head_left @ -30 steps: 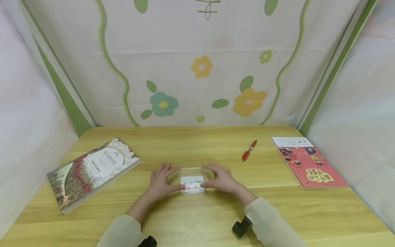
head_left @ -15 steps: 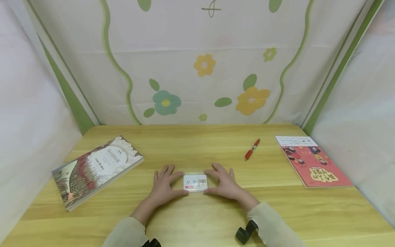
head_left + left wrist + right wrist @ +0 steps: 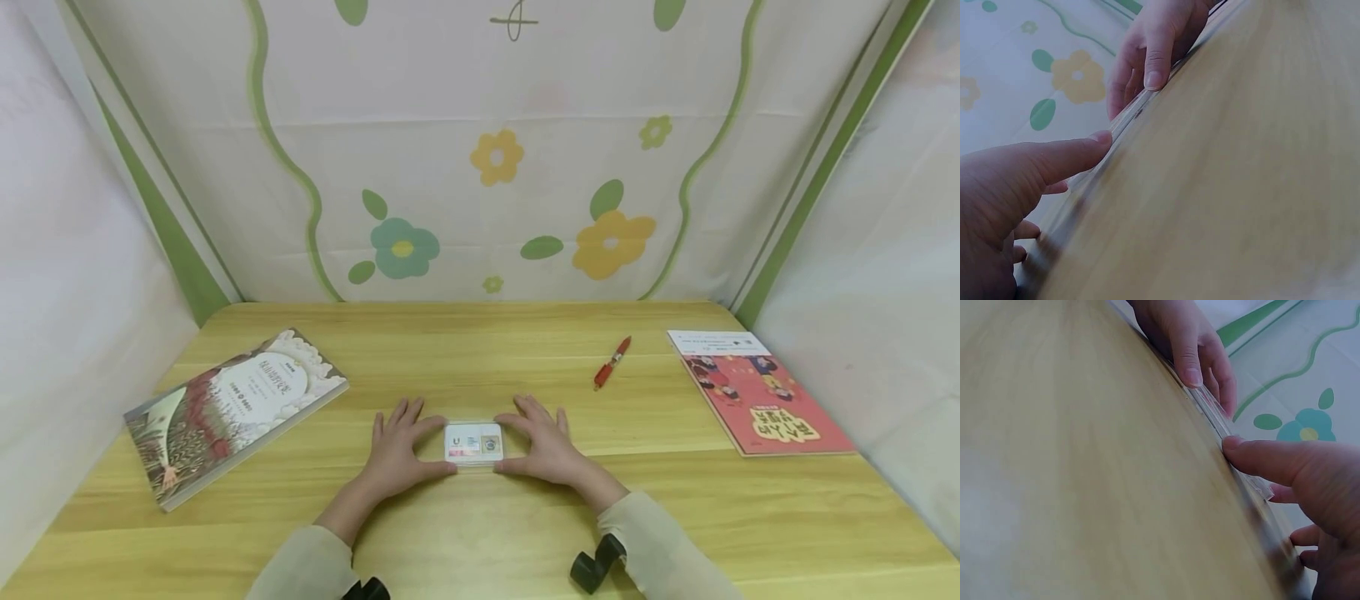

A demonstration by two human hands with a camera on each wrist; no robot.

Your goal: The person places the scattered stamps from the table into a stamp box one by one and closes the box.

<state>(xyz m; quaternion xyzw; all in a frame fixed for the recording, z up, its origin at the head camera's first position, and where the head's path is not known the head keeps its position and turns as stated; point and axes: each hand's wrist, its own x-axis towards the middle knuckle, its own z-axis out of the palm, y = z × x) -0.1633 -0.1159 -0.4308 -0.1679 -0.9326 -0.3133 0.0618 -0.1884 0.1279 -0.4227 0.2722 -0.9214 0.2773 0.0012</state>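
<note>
A small clear plastic case [image 3: 474, 443] lies flat on the wooden table, a white card with print and a small picture showing through it. My left hand [image 3: 397, 450] grips its left end between thumb and index finger, the other fingers spread toward the back. At the opposite end, my right hand [image 3: 546, 450] holds the case the same way, thumb at the near corner and index finger at the far one. From the right wrist, the case [image 3: 1213, 412] appears as a thin transparent edge low over the tabletop, with both thumbs on its near side.
A thick illustrated book [image 3: 236, 417] lies angled at the left. A red pen [image 3: 613, 363] rests behind the right hand, and a red-covered booklet [image 3: 757, 396] lies at the right. Patterned white curtain [image 3: 480, 208] walls rise behind the table [image 3: 480, 350] and along its sides.
The case looked taller a second ago, its card only in the lower part with thumbs over it; now it looks flatter, the card's print fully visible, thumbs at the near corners. The view shifted slightly.
</note>
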